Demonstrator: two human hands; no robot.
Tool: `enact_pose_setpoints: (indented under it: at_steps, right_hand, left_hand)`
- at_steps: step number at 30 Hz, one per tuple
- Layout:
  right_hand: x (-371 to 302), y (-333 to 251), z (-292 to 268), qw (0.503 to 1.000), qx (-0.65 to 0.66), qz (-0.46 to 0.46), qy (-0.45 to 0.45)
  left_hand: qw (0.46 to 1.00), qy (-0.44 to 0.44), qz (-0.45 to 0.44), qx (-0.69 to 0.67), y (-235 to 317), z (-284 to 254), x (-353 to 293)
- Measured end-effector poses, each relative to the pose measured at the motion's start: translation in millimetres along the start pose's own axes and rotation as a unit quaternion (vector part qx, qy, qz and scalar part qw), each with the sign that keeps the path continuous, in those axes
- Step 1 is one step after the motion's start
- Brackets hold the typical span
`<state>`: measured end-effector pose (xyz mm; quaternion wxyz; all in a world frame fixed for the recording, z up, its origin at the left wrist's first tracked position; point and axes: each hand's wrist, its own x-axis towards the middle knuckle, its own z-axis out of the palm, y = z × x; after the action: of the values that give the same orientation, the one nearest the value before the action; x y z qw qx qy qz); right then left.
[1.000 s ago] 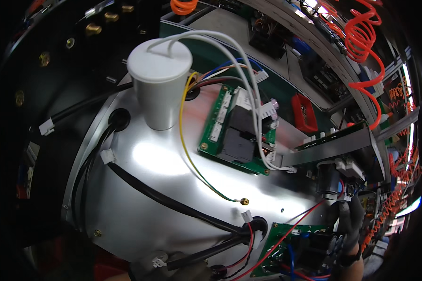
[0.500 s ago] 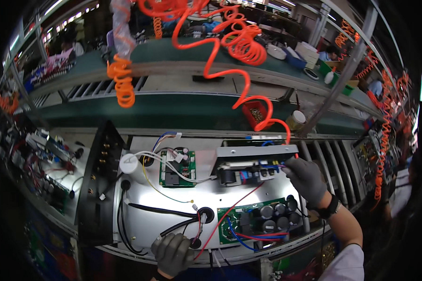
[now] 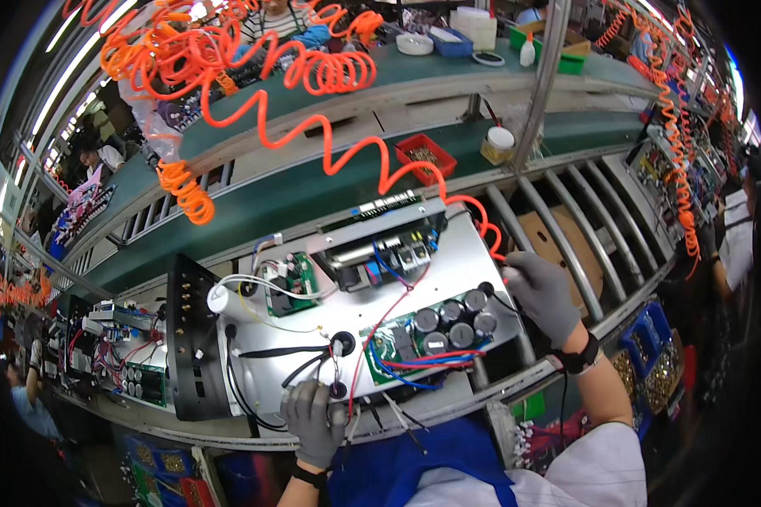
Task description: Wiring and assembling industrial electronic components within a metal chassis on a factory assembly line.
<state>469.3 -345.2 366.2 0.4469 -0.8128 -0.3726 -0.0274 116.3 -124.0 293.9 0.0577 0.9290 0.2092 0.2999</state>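
Green conveyor benches (image 3: 330, 190) run across the upper half of the frame, with orange coiled air hoses (image 3: 254, 68) hanging over them and other workers seated beyond at the top and far left. Below, in the middle of the frame, a silver metal chassis (image 3: 448, 279) lies flat on the roller line (image 3: 566, 220), with a black panel (image 3: 193, 338) standing at its left end. On the chassis sit a small green circuit board (image 3: 289, 283) at upper left, a black terminal module (image 3: 380, 253) at upper centre, and a larger green board with round black capacitors (image 3: 452, 319) at lower right; red and blue wires (image 3: 423, 362) cross that board. The left hand (image 3: 313, 418), in a grey glove, rests at the chassis's lower edge, fingers curled loosely over the rim beside a black rubber grommet (image 3: 342, 342) and black cables (image 3: 271, 351); I cannot tell whether it pinches anything. The right hand (image 3: 539, 291), also gloved in grey and wearing a black wristband, lies on the chassis's right end, fingers bent and pressed down against the metal edge near the end of an orange hose. A red parts tray (image 3: 424, 156) and a white-lidded jar (image 3: 499, 145) stand on the green bench above.
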Motion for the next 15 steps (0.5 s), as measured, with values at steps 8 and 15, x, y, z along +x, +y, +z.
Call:
enact_pose_setpoints:
  at_steps: [8, 15]
  right_hand:
    - [-186.1, 67.9, 12.1, 0.895, 0.229, 0.381, 0.041]
    - [-233.7, 175.4, 140.1, 0.581, 0.587, 0.563, 0.033]
  left_hand:
    - [0.999, 0.0, -0.034, -0.021, 20.6, -15.2, -16.1]
    - [0.993, -0.062, -0.019, -0.096, 61.0, -28.9, -48.2]
